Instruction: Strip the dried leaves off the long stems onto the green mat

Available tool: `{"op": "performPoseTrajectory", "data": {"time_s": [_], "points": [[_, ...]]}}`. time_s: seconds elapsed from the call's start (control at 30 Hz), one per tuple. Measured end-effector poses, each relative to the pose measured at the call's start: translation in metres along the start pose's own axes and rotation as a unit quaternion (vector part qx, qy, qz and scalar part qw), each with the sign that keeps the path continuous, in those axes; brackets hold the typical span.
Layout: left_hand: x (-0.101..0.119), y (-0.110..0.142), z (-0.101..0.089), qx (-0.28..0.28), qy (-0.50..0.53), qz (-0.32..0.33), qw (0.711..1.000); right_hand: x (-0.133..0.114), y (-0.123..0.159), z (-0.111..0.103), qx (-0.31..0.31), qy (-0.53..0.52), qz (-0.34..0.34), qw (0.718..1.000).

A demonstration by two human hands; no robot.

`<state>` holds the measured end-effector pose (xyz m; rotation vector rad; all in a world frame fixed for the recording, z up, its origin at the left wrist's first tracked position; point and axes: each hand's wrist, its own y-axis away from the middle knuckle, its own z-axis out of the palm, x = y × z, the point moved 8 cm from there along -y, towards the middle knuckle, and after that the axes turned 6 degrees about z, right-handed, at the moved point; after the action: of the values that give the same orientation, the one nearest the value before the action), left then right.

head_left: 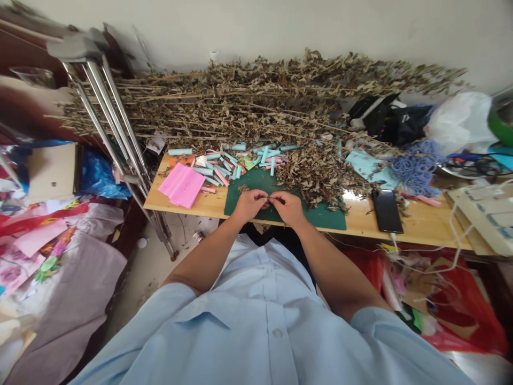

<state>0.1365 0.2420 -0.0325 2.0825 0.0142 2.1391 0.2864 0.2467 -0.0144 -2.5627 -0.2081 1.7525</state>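
Your left hand [250, 205] and right hand [288, 208] meet low over the green cutting mat [320, 217], pinched together on something too small to make out. Just beside them, a heap of crumpled dried leaves [315, 174], brown and curled, spills across the mat's top edge.

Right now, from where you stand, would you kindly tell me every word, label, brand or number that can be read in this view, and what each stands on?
No word, brand or number can be read; any marks on the cream-coloured stack at the right edge or the black bag are too small or blurred to read.
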Motion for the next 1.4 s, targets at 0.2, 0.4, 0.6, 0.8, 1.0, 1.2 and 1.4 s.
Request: {"op": "performPoseTrajectory", "data": {"time_s": [0.2,0.4,0.6,0.8,1.0,1.2,1.4], "points": [[-0.004,-0.002,-0.004,0.025,-0.002,-0.012,1.000,0.010,-0.003,-0.008,0.033,-0.046,0.070,0.996],[-0.007,-0.003,-0.001,0.008,-0.002,-0.009,1.000,0.002,-0.002,-0.004,0.011,-0.019,0.045,0.999],[-0.005,-0.001,-0.001,0.004,-0.006,0.008,1.000,-0.006,-0.002,0.002,-0.009,0.001,-0.021,1.000],[-0.001,0.001,-0.001,0.015,-0.021,0.003,1.000,-0.006,-0.002,0.003,-0.019,-0.018,-0.039,0.999],[-0.003,-0.001,-0.002,0.017,-0.040,-0.001,0.999,-0.003,0.000,0.002,-0.008,0.007,0.002,1.000],[-0.008,-0.003,-0.007,0.038,-0.009,0.001,0.999,0.006,-0.003,-0.009,0.029,-0.035,0.072,0.996],[0.002,0.000,-0.013,0.059,-0.110,0.044,0.991,0.017,-0.007,-0.012,0.056,-0.080,0.099,0.990]]}}
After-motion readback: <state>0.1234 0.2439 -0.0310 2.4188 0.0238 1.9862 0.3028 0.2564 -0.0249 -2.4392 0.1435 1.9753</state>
